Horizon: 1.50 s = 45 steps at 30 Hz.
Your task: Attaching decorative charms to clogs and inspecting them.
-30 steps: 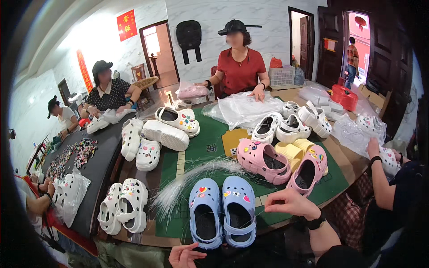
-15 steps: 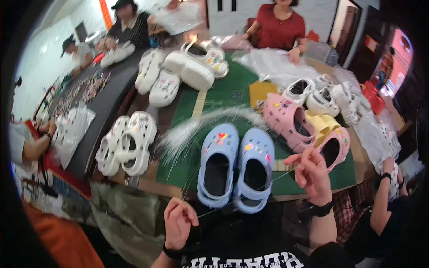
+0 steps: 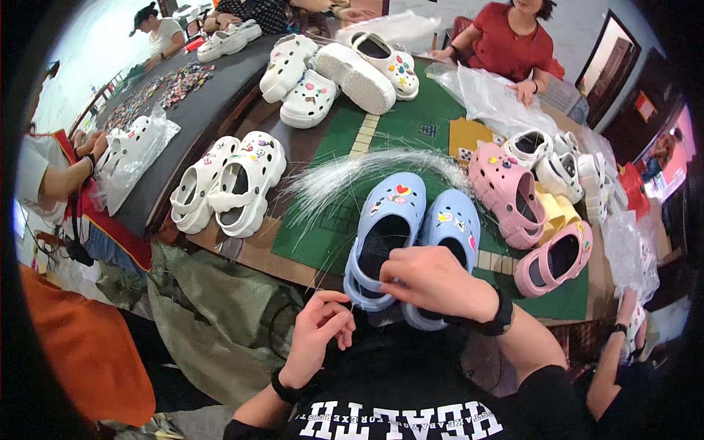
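Observation:
A pair of light blue clogs stands in front of me, toes pointing away, with colourful charms on their tops. My right hand (image 3: 433,282) reaches over the left clog (image 3: 389,213), its fingertips pinched together at the heel strap. What they pinch is hidden. It partly covers the right clog (image 3: 460,238), which stands alongside. Just left of that heel, my left hand (image 3: 320,328) has curled fingers, with a thin clear plastic strand (image 3: 320,271) showing beside them. Behind the clogs lies a loose bundle of clear strands (image 3: 345,176), fanned out toward the left.
White clogs (image 3: 246,183) stand at left, and more (image 3: 308,99) at the back. To the right are pink clogs (image 3: 506,194), a yellow pair (image 3: 554,216) and white ones. Clear plastic bags (image 3: 488,99) lie at the far side. Other people work around the green-topped table (image 3: 308,235).
My right hand has moved left and down from beside the clogs to the left clog's heel. The strand stretched between my hands no longer shows. The left clog is now turned slightly.

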Each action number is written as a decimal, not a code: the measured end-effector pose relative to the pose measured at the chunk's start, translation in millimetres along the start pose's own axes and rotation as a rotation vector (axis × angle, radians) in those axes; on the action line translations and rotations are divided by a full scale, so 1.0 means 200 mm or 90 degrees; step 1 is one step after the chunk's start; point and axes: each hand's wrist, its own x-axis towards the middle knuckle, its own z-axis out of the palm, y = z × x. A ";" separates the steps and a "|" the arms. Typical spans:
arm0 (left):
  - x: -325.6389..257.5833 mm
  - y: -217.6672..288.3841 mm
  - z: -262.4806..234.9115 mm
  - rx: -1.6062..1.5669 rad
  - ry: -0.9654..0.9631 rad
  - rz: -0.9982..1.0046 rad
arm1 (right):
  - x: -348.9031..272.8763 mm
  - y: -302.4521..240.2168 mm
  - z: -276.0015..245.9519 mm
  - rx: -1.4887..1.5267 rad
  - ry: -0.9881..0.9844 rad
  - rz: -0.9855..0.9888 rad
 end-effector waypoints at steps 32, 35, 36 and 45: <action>0.16 0.14 0.13 0.258 0.239 0.257 | -0.11 0.06 -0.15 0.342 0.177 0.247; 0.17 0.22 0.28 0.302 0.018 0.262 | -0.14 -0.05 -0.14 0.278 0.159 0.161; 0.17 0.21 0.32 0.302 0.016 0.265 | -0.15 -0.07 -0.14 0.276 0.162 0.160; 0.16 0.17 0.41 0.278 -0.041 0.304 | -0.29 -0.17 -0.14 0.066 0.279 0.195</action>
